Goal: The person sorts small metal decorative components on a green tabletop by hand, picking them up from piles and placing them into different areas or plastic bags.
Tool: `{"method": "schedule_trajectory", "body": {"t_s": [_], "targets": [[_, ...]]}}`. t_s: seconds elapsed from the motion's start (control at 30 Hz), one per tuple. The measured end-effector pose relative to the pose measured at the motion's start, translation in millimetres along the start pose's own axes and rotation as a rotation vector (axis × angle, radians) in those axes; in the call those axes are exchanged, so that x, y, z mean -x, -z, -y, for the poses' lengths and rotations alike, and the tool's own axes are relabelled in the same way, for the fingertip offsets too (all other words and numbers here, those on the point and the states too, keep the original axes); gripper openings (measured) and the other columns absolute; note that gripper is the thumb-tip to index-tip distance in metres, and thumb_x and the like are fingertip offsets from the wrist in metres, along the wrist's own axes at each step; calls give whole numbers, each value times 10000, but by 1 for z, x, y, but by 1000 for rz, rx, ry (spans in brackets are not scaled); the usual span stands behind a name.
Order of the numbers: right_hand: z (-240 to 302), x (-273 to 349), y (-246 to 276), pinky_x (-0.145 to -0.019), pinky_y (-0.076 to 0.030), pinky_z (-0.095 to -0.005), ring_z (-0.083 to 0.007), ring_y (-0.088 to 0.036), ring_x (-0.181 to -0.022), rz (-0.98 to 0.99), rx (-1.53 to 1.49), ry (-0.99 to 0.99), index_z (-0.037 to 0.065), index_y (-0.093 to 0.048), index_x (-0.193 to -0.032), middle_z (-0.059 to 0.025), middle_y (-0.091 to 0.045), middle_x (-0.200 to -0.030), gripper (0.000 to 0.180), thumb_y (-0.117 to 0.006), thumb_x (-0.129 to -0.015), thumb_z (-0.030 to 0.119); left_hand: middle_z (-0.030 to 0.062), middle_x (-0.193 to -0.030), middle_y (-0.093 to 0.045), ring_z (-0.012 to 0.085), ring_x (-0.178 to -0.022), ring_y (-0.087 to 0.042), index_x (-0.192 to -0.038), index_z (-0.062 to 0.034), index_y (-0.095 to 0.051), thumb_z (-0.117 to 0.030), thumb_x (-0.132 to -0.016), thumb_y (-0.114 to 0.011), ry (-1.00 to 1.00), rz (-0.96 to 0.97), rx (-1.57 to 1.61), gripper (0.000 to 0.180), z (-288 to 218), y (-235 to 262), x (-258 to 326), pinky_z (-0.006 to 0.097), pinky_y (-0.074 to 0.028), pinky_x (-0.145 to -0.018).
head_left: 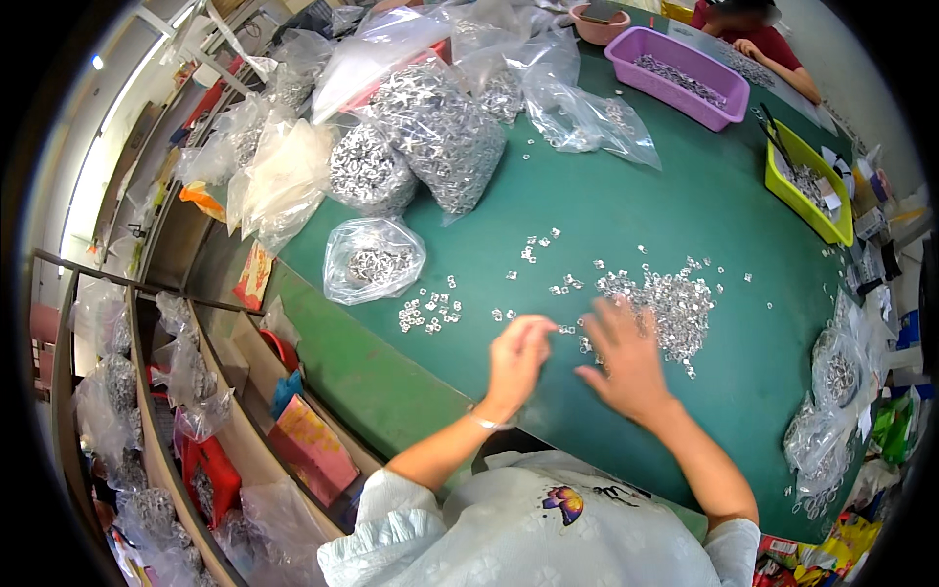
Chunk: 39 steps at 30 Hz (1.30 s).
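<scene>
A loose pile of small silvery metal pieces point(675, 311) lies on the green table point(469, 245). Over its left edge my right hand point(623, 357) is spread, fingers apart and a little blurred, with nothing seen in its grasp. To the left of it, my left hand point(520, 357) is closed, thumb and fingers pressed together just above the table. What it pinches, if anything, is too small to make out. Several like pieces are scattered near its fingertips, and a small loose group point(430, 311) sits farther left, beside an open clear bag point(374, 260) of metal parts.
Big clear bags of metal parts point(435, 132) crowd the far left. At the far right are a purple bin point(675, 73) and a yellow-green bin point(807, 186). Bagged parts point(827, 411) line the right edge. Wooden shelving point(225, 430) flanks the left. Another person point(773, 59) sits across the table.
</scene>
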State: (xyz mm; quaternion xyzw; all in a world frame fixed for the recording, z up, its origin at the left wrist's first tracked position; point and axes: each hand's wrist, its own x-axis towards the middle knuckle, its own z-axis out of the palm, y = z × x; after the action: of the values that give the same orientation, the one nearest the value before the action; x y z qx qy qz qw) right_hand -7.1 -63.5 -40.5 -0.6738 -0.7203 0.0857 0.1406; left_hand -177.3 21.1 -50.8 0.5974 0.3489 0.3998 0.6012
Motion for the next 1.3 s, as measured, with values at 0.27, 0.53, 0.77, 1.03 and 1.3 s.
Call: {"method": "schedule_trajectory", "body": {"t_s": [0.27, 0.53, 0.77, 1.03, 1.3], "targets": [[42, -73, -67, -1122, -197, -545, -300, -277, -1387, 37, 121, 316, 82, -441, -1383, -59, -367, -1479, 542, -486, -939, 390, -48, -581, -313, 53, -494, -291, -991, -57, -561, -264, -1017, -450, 342, -446, 579, 236, -7, 44, 32, 198, -250, -428], [6, -61, -17, -1116, -205, -543, -312, -281, -1383, 63, 217, -38, 30, -452, -1353, -118, -383, -1458, 540, -491, -939, 375, -14, -599, -376, 66, -505, -314, -963, -10, -561, -227, -1013, -454, 519, -351, 720, 247, 1, 46, 35, 213, -252, -454], [15, -133, -73, -1111, -250, -491, -319, -319, -1365, -79, 138, 176, 12, -468, -1324, -160, -399, -1433, 501, -541, -914, 292, 1, -646, -439, 69, -519, -356, -1031, -1, -584, -212, -1006, -463, 524, -235, 748, 245, 1, 30, 19, 203, -271, -450], [-13, -113, -5, -1094, -312, -444, -353, -370, -1328, -110, -84, -4, 13, -501, -1297, -172, -436, -1399, 435, -537, -923, 232, -5, -681, -521, 51, -508, -391, -1201, 18, -562, -181, -996, -465, 459, -43, 245, 301, 7, 55, -31, 195, -314, -450], [-59, -107, -10, -1085, -338, -449, -335, -421, -1301, 233, -283, 329, -2, -595, -1160, -181, -471, -1372, 330, -599, -898, 199, 242, -795, -652, 453, -786, -630, -1021, -31, -553, -60, -919, -464, 67, 113, -904, 139, 39, 24, -93, 525, -510, -701]]}}
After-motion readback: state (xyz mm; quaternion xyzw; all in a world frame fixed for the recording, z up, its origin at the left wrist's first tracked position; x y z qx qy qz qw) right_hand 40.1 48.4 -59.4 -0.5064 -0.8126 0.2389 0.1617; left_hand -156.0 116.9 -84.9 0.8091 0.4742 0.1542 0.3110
